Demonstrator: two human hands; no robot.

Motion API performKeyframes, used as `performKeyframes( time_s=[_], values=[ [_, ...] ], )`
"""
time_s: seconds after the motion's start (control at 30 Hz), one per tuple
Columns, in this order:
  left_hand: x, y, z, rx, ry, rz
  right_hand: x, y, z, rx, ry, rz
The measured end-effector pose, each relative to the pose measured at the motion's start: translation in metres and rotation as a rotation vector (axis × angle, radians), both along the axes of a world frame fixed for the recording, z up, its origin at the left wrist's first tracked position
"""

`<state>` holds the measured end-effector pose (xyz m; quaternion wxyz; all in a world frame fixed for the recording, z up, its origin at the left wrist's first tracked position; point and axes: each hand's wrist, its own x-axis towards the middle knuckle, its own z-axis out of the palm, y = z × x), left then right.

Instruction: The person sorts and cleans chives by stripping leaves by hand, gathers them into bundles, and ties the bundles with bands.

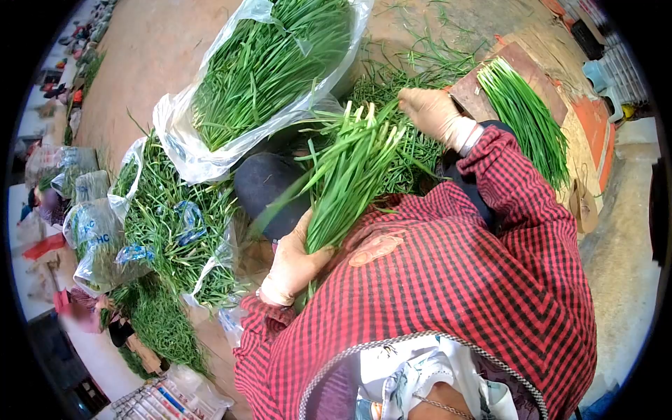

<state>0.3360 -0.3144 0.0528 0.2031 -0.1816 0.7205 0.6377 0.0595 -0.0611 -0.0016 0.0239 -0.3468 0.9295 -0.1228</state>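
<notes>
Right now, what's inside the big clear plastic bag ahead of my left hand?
The plastic bag holds long green leaves, laid roughly side by side, showing at its opening. Whatever lies beneath that top layer is covered.

The left hand (pixel 297 257), near and left, curls its fingers in a grip; the right hand (pixel 430 115), farther and right, bends its fingers leftward, the right arm (pixel 528 175) crooked at the elbow.

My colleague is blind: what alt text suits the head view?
A person's left hand grips a bunch of green stalks, the right hand close to its pale ends. Ahead lies an open plastic bag of greens; to the right, a bundle on a board.
</notes>
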Motion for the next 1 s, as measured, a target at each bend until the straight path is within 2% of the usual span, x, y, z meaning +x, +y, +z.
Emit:
performKeyframes(
  time_s=[0.1,0.13,0.17,0.23,0.27,0.3,0.33,0.4,0.5,0.7,0.73,0.83,0.87,0.93,0.97,1.0],
  values=[
    [0.004,-0.005,0.008,0.001,0.047,-0.021,-0.041,0.041,-0.016,-0.066,-0.027,-0.206],
    [0.005,-0.008,0.010,0.011,0.058,-0.056,-0.053,0.048,-0.005,0.243,-0.314,-0.268],
    [0.005,-0.010,0.008,0.011,0.058,-0.055,-0.043,0.044,0.009,0.243,-0.314,-0.268],
    [0.005,-0.009,-0.001,-0.090,0.073,-0.047,-0.002,0.025,0.034,0.001,-0.081,0.012],
    [0.002,-0.007,-0.001,-0.086,0.072,-0.054,0.007,0.012,0.038,-0.064,-0.085,0.121],
    [-0.003,-0.004,0.001,-0.188,0.117,-0.111,0.016,-0.003,0.042,-0.132,-0.087,0.229],
    [-0.006,-0.002,0.003,-0.291,0.163,-0.168,0.030,-0.016,0.049,-0.107,-0.062,0.271],
    [-0.010,0.003,0.004,-0.267,0.163,-0.171,0.047,-0.039,0.051,-0.047,-0.032,0.347],
    [-0.007,0.003,0.009,-0.265,0.075,-0.175,0.035,-0.049,0.028,-0.208,0.063,0.411],
    [0.008,0.005,0.002,0.003,0.014,-0.048,0.023,-0.034,0.016,-0.052,-0.010,0.121],
    [0.009,0.004,0.000,0.006,0.014,-0.048,0.017,-0.026,0.019,-0.145,-0.028,0.073],
    [0.009,-0.001,0.003,-0.122,0.036,-0.090,-0.024,0.007,-0.008,-0.065,-0.060,-0.121],
    [0.007,-0.003,0.011,-0.300,0.072,-0.178,-0.041,0.023,-0.013,0.080,-0.189,-0.154],
    [0.003,0.001,0.021,-0.618,0.158,-0.288,-0.051,0.028,0.012,0.299,-0.507,-0.252],
    [0.002,0.002,0.021,-0.617,0.159,-0.286,-0.049,0.023,0.018,0.301,-0.505,-0.251],
    [0.000,0.003,0.020,-0.672,0.183,-0.319,-0.046,0.020,0.020,0.117,-0.420,-0.162]
  ],
)
